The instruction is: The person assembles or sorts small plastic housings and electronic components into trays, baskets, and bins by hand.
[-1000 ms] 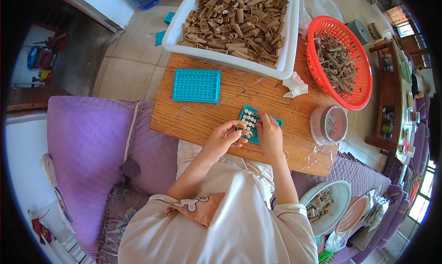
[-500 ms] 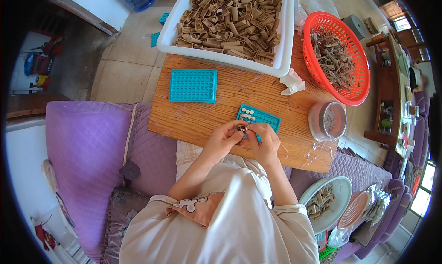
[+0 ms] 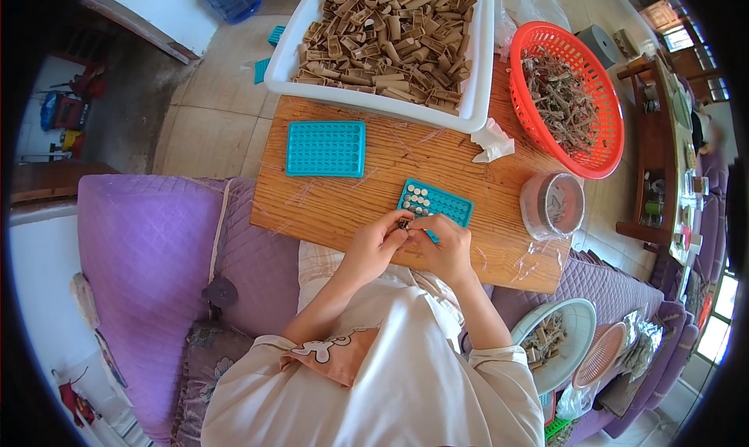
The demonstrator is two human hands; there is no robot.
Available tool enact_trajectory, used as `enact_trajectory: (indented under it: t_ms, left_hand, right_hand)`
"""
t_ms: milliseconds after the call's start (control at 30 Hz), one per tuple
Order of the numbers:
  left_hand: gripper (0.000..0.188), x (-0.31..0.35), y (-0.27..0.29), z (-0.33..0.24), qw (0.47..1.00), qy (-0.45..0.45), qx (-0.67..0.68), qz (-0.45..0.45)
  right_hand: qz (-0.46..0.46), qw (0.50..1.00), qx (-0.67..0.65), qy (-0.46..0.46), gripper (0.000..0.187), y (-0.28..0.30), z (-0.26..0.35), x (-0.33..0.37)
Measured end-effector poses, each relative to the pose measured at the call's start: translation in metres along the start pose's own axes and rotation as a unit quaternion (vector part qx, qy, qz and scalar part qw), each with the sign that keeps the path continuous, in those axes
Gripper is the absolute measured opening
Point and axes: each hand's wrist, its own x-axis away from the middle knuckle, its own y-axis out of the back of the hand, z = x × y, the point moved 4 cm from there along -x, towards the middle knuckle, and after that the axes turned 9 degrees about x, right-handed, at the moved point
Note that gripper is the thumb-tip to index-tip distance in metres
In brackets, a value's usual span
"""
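Note:
Over the near edge of the wooden table, my left hand point(image 3: 373, 244) pinches a small dark piece point(image 3: 403, 224) between thumb and fingers. It is too small and covered to name. My right hand point(image 3: 446, 248) meets it from the other side, its fingertips pressed together against the piece; what they grip is hidden. Just beyond the hands lies a teal tray with small pockets point(image 3: 454, 205), partly covered by my right hand. Several round, whitish, button-like pieces point(image 3: 417, 191) sit in its left end.
Another teal pocketed tray point(image 3: 325, 149) lies further left on the table point(image 3: 285, 205). At the far side stands a white bin point(image 3: 374, 104) of brown curved pieces. A red basket point(image 3: 521, 96) of dried scraps, a crumpled tissue point(image 3: 493, 141) and a clear round tub point(image 3: 538, 205) are on the right.
My hands have drawn closer together, the right one shifting slightly left. The fingers now cover more of the dark piece, and more of the whitish pieces in the tray show.

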Motion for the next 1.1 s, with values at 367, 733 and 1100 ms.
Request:
enact_trajectory:
  t_ms: [367,733,1100]
  left_hand:
    - [0.027,0.009,-0.009,0.000,0.995,0.015,-0.082,0.063]
    - [0.023,0.008,0.028,-0.025,0.984,0.081,0.154,0.040]
    - [0.023,0.009,0.037,-0.013,0.985,0.027,0.172,0.012]
  right_hand:
    - [0.291,0.952,-0.036,-0.090,0.043,0.015,-0.002,-0.034]
    - [0.292,0.954,-0.040,0.053,0.034,0.005,0.027,-0.084]
    - [0.138,0.987,-0.025,0.072,0.017,0.002,0.033,-0.196]
